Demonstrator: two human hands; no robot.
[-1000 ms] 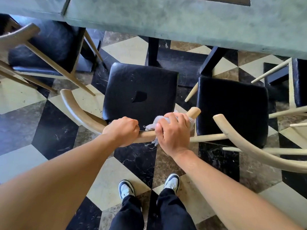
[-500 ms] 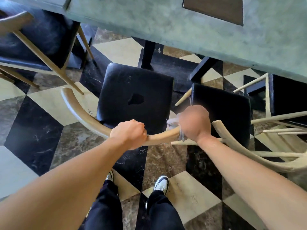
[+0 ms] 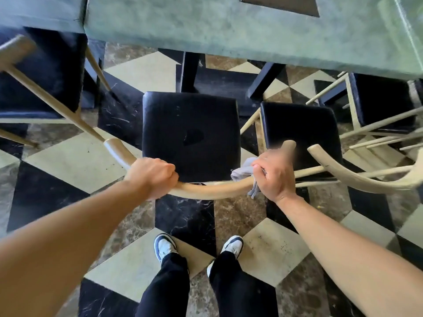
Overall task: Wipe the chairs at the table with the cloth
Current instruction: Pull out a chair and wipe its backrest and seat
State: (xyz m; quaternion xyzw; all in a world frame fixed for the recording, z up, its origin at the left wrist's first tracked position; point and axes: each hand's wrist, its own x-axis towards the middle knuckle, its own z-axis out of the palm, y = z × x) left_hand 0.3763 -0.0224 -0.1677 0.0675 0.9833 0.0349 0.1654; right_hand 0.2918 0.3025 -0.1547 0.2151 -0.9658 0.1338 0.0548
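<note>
A chair with a black padded seat (image 3: 191,133) and a curved pale wooden back rail (image 3: 212,191) stands right in front of me. My left hand (image 3: 153,176) grips the rail left of its middle. My right hand (image 3: 273,175) is closed around a grey cloth (image 3: 242,171) and presses it on the right part of the same rail. Most of the cloth is hidden under the fingers; loose ends stick out to the left and below.
A green stone table (image 3: 229,30) spans the top. A second black-seated chair (image 3: 299,131) stands close on the right, its curved rail (image 3: 343,175) almost touching my right hand. More chairs sit far left (image 3: 41,72) and far right (image 3: 382,101). My feet stand on the checkered floor (image 3: 68,165).
My right hand with the cloth slid along the rail toward its right end and has come back a little to the left. My left hand stayed gripping the rail.
</note>
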